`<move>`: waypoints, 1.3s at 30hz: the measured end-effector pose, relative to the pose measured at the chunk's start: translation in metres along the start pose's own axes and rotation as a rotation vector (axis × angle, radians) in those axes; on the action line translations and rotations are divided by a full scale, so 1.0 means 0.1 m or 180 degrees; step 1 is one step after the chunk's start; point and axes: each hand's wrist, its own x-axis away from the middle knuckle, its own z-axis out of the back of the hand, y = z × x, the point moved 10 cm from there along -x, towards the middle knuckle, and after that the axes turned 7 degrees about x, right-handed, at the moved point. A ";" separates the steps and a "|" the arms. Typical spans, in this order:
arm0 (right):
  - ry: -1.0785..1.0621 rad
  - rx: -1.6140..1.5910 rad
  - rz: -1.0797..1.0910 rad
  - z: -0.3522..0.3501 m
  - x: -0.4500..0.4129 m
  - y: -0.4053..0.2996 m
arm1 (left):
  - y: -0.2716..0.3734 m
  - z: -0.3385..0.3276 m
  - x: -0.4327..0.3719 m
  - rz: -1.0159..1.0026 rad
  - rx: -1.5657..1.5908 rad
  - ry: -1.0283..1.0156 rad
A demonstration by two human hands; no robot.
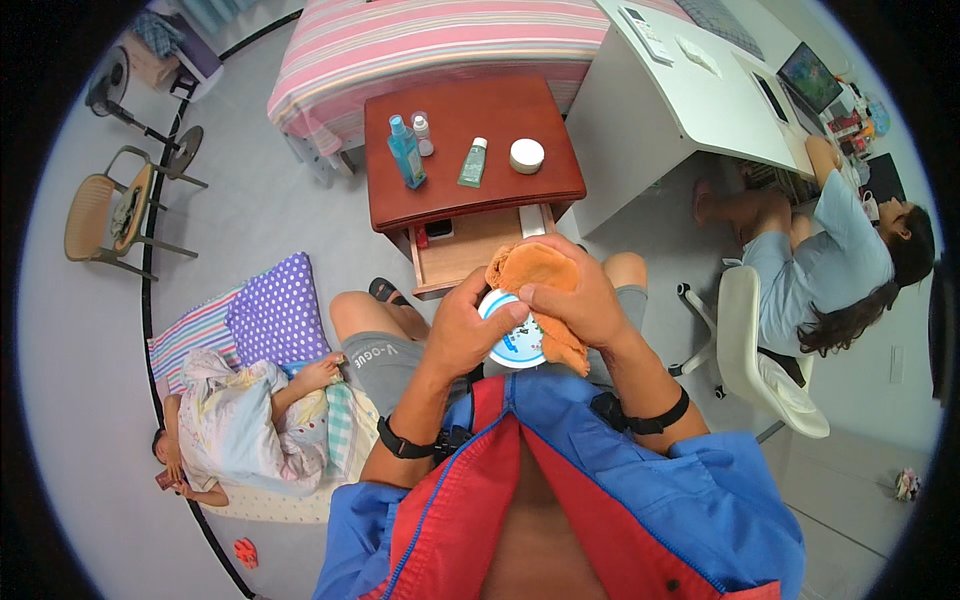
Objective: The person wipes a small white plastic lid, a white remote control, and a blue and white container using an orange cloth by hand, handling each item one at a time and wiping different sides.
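Note:
My left hand (469, 322) grips a round white container (516, 337) with a blue-ringed, printed lid, its thumb lying on the lid. Against the container's upper right side, my right hand (574, 292) holds a bunched orange cloth (534, 268), one end of which hangs down past the lid. Both hands are close together above my lap. Beyond them, a reddish-brown wooden nightstand (465, 97) carries a blue bottle (406, 154), a small clear bottle with a white cap (422, 135), a green tube (473, 163) and a white-lidded jar (526, 156).
The nightstand's drawer (465, 255) is pulled out towards me, with small items inside. A person sits in a white swivel chair (739, 330) at a white desk (720, 97) on the right. Another person lies on floor bedding (255, 442) at left, near a chair (90, 217).

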 end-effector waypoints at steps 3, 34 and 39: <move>0.0243 -0.0271 -0.0153 0.09 -0.01 0.14 | -0.14 0.03 -0.03 -0.0196 0.0722 0.0290; -0.0086 -0.0256 0.0111 0.04 0.07 0.10 | 0.08 -0.01 0.06 0.0077 -0.0240 -0.0650; 0.0533 -0.0251 0.0179 0.13 0.07 0.14 | -0.24 0.04 0.02 0.0148 0.1497 0.0242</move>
